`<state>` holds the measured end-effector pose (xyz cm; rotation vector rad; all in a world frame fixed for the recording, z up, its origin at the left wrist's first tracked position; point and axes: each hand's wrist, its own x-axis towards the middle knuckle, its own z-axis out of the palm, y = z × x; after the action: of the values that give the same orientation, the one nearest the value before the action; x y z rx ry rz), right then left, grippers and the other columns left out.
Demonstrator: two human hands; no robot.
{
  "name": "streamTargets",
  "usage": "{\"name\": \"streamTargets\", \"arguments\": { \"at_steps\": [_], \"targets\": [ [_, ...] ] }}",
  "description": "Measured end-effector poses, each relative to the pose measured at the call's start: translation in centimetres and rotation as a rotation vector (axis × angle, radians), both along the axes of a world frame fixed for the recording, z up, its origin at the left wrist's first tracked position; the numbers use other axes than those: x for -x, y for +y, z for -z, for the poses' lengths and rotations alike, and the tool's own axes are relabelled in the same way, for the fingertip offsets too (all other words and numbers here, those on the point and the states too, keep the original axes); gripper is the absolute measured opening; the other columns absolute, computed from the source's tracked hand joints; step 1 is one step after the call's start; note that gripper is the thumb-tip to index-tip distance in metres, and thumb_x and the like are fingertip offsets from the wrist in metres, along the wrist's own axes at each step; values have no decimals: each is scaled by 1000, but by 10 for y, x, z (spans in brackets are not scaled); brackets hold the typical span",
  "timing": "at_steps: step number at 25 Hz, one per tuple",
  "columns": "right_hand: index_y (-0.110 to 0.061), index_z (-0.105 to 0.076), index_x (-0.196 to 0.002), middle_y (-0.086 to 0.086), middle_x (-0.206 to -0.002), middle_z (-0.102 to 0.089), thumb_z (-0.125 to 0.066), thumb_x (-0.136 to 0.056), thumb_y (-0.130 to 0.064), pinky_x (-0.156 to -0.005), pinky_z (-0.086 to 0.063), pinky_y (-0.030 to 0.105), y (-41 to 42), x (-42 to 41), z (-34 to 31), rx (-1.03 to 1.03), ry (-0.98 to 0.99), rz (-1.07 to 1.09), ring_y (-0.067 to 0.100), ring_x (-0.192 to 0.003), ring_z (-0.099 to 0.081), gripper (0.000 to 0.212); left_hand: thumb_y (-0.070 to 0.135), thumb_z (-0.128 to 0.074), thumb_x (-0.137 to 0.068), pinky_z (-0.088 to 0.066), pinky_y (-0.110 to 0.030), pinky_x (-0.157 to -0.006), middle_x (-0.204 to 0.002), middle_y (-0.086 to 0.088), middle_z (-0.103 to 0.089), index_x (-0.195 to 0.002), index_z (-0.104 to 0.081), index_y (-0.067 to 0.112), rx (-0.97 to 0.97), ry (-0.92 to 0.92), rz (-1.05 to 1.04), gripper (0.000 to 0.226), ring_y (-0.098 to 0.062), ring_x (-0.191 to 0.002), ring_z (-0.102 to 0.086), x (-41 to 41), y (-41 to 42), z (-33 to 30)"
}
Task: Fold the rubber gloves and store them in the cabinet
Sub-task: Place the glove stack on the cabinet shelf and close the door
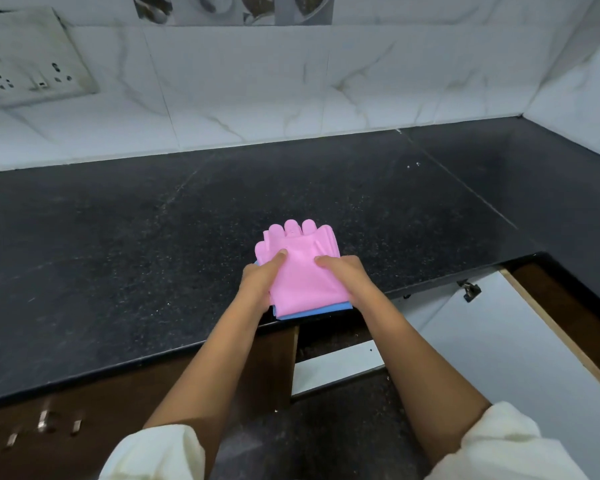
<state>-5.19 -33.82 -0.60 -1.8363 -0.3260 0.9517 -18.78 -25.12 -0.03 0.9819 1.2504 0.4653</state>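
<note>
A wide black speckled stone counter (118, 237) runs along a white marble-look tiled wall (257, 91). Below its front edge, a brown wooden cabinet (329, 344) stands open, with its white-lined door (499, 341) swung out to the right.

A folded stack of rubber gloves lies near the counter's front edge, just above the open cabinet. The pink rubber glove (298, 258) is on top, its finger ends pointing at the wall. A blue rubber glove (312, 311) peeks out under it.

The left hand (260, 282) and the right hand (347, 277) grip the two sides of the stack, thumbs pressed on top. The other fingers are hidden, so I cannot tell how they curl.

The folding looks done. I think the next move is to lift the stack, keep it pinched so it stays folded, and bring it down into the cabinet.
</note>
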Motion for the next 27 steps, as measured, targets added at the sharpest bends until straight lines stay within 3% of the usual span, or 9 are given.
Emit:
{"name": "streamTargets", "arguments": {
  "at_steps": [1, 3, 6, 9, 15, 18, 21, 23, 27],
  "targets": [
    [-3, -61, -109, 12, -110, -65, -67, -76, -28, -69, -48, 31, -4, 2, 1, -15, -7, 0, 24, -93, -62, 42, 42, -73, -74, -54, -39, -83, -116, -12, -62, -120, -50, 2, 25, -28, 0, 65, -28, -97, -63, 1, -3, 0],
    [-8, -63, -100, 12, -108, -67, -65, -74, -28, -76, -50, 36, -16, 3, 3, -39, -10, -10, 27, -95, -64, 33, 40, -74, -73, -55, -41, -86, -111, -11, -66, -108, -58, 9, 5, -69, 3, 50, -26, -94, -65, 3, -15, 1],
    [-10, -63, -112, 15, -112, -68, -62, -77, -23, -85, -51, 41, -42, 3, 2, -131, 33, -51, 29, -102, -64, 37, 36, -72, -76, -54, -44, -88, -109, -9, -69, -91, -61, 24, -112, -184, 20, 21, -23, -94, -66, 1, -41, 0],
    [-14, -56, -121, 13, -115, -66, -60, -80, -15, -79, -52, 36, -81, -3, -1, -274, 70, -55, 26, -99, -63, 42, 37, -71, -77, -55, -44, -87, -112, -6, -68, -101, -61, 30, -159, -313, 146, 27, -22, -99, -66, -9, -71, -8],
    [-20, -41, -135, 17, -132, -55, -65, -71, -20, -100, -45, 59, -194, -39, 21, -332, 205, -7, 36, -120, -54, 68, 40, -74, -73, -51, -48, -96, -128, -13, -59, -129, -45, 14, 8, -396, 353, 68, -26, -112, -63, -37, -154, 17],
    [-18, -39, -136, 18, -134, -52, -65, -76, -17, -100, -44, 59, -249, -59, 53, -242, 226, 54, 37, -120, -52, 66, 33, -74, -72, -53, -44, -91, -129, -15, -58, -131, -44, 11, 147, -434, 317, 69, -28, -113, -62, -55, -211, 61],
    [-21, -41, -129, 16, -131, -51, -63, -81, -19, -97, -47, 54, -283, -77, 96, -166, 280, 68, 32, -113, -54, 53, 25, -74, -75, -59, -35, -66, -119, -10, -62, -127, -41, 17, 285, -385, 195, 62, -22, -94, -68, -72, -247, 109],
    [-22, -41, -127, 14, -128, -53, -63, -79, -21, -94, -47, 50, -286, -91, 130, -164, 343, 48, 28, -108, -55, 53, 21, -69, -80, -57, -30, -57, -112, -4, -61, -125, -41, 20, 248, -327, 160, 53, -17, -87, -67, -88, -248, 144],
    [-17, -40, -129, 8, -121, -57, -58, -87, -12, -89, -51, 40, -237, -133, 211, -213, 363, -25, 21, -102, -58, 46, 16, -66, -83, -53, -32, -69, -113, -6, -57, -116, -42, 18, 79, -237, 62, 40, -17, -86, -61, -130, -204, 226]
  ]
}}
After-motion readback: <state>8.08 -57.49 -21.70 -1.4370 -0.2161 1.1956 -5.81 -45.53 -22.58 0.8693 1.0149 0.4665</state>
